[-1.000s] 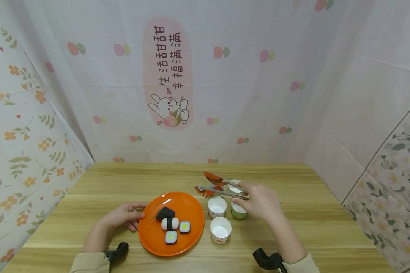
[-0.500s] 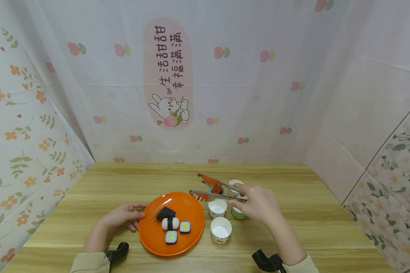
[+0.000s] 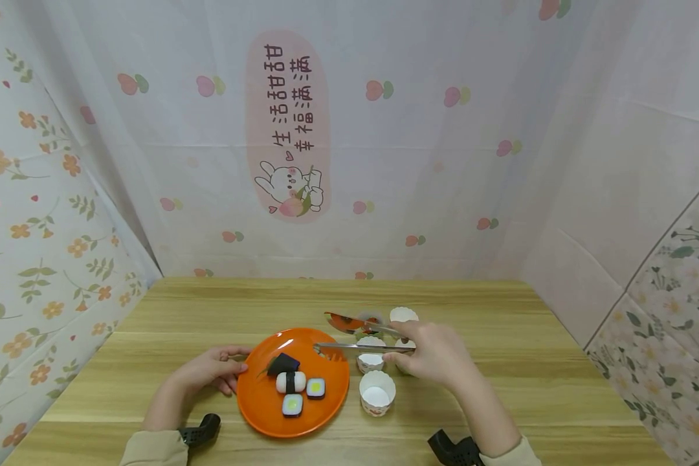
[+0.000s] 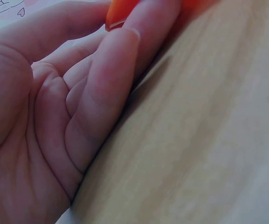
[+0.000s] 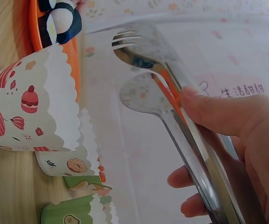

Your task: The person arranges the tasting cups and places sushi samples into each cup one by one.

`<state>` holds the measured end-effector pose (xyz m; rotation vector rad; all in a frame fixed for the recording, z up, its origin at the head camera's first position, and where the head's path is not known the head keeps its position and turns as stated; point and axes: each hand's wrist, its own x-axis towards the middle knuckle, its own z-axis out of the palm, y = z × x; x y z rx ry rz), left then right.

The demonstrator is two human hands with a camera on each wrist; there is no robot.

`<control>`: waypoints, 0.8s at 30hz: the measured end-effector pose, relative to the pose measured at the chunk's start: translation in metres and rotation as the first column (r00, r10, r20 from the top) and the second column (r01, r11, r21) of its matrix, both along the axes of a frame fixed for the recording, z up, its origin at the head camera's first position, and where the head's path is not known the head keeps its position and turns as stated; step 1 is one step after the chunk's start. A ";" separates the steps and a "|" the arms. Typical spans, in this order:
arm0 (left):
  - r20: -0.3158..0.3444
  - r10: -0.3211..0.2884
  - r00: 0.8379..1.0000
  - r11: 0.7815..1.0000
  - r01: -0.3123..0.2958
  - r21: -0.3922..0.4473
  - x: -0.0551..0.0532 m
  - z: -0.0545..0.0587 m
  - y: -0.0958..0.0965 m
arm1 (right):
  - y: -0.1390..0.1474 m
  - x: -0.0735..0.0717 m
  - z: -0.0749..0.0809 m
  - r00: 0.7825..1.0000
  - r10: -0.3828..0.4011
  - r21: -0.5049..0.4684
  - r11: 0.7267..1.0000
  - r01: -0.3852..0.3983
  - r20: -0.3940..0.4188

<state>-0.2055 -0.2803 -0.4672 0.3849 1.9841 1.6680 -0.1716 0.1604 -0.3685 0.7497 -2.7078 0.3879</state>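
Right hand: my curled fingers grip silver metal spoon-and-fork tongs, arms parted; left hand: I pinch the round, glossy orange plate by its rim.

The counter is yellow-brown, with darker wood grain running parallel to its far edge. Left of the middle, toward the near edge, the plate is plain glossy orange; on it the rice block is white with a black band, the two rolls white with yellow-green centres and dark sides, the wedge near-black. The tongs are silver, mirroring orange. The nearest cup is off-white with red cupcake and doughnut prints; another cup is green. Beyond the far edge, the curtain is white with pink and coral hearts; by the left edge, the side cloth bears orange flowers
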 end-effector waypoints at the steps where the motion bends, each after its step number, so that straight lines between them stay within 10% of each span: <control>1: 0.001 0.000 1.000 1.000 0.000 0.000 0.000 0.000 0.000 | 0.000 0.000 0.000 1.000 0.002 0.003 1.000 -0.002 -0.001; 24: 0.009 -0.003 1.000 1.000 0.003 0.004 0.000 0.001 0.000 | -0.013 0.009 -0.001 0.994 0.108 0.047 0.993 -0.107 -0.029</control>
